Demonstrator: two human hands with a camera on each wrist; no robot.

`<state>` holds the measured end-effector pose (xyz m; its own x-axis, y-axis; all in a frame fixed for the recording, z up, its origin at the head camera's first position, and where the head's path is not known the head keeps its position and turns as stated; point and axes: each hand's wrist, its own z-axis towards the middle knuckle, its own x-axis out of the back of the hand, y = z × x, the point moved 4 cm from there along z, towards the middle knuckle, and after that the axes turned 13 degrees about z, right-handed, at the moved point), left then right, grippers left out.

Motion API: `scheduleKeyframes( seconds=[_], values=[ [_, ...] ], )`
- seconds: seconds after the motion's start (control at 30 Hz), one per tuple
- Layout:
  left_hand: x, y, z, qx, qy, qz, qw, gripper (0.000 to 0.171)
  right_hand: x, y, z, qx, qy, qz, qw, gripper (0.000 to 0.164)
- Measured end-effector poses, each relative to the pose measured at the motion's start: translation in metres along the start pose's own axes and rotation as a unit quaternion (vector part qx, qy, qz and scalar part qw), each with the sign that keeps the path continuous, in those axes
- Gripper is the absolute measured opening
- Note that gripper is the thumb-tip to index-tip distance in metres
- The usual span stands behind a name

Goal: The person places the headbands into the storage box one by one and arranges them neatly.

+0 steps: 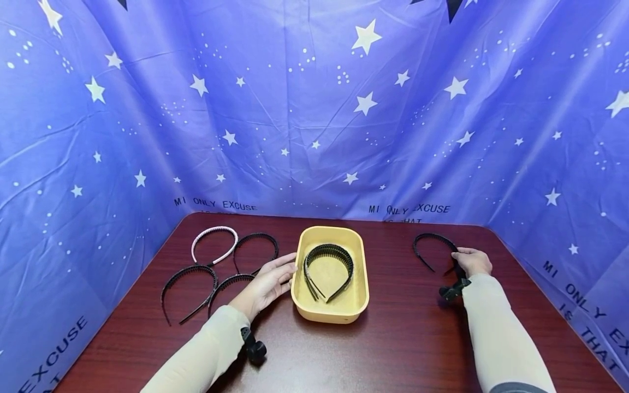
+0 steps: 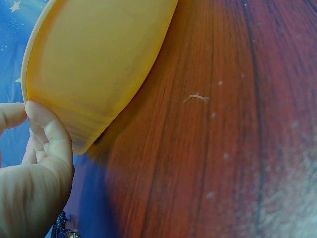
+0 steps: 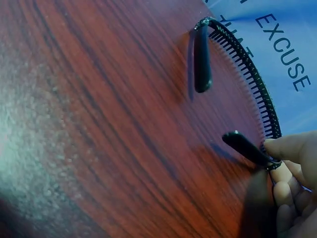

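Left hand [image 1: 265,285] pinches the yellow rectangular plastic tub [image 1: 330,315] at frame's centre, perhaps for steadiness; right hand [image 1: 474,262] grasps a black toothed plastic headband [image 3: 257,75] at right

In the head view, black capital letters [image 1: 215,204] are printed on the blue star-patterned fabric curtain [image 1: 314,109]. "MI ONLY EXCUSE" stands left of centre; right of centre it repeats, with letters disturbed by a fold. At lower right, "MI ONLY", "EX" and "IS THAT" can be read; at lower left, "EXCUSE". The right wrist view shows "EXCUSE" at upper right.
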<state>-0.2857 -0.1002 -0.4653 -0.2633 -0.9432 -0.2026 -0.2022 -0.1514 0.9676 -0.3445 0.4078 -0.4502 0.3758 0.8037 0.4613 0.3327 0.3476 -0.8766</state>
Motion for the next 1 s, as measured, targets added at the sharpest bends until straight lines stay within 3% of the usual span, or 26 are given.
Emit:
scheduleKeyframes(
  seconds=[0.3,0.53,0.77,1.0],
  values=[
    [0.0007,-0.0011,0.0012,0.001,0.0,0.0,1.0,0.056,0.0039,-0.0021,-0.0055,0.027,-0.008,-0.01,1.0,0.047],
    [0.0008,-0.001,0.0012,-0.001,0.003,-0.004,1.0,0.057,0.0073,0.0022,-0.0023,0.013,-0.025,-0.006,1.0,0.058],
    [0.0007,-0.0007,0.0008,-0.003,0.001,-0.005,1.0,0.058,0.0082,0.0017,-0.0032,0.019,-0.035,-0.019,0.999,0.057],
    [0.0003,-0.0006,0.0006,-0.001,0.002,-0.011,0.9999,0.056,0.0075,0.003,-0.0058,0.029,-0.059,0.003,0.998,0.056]
  ],
)
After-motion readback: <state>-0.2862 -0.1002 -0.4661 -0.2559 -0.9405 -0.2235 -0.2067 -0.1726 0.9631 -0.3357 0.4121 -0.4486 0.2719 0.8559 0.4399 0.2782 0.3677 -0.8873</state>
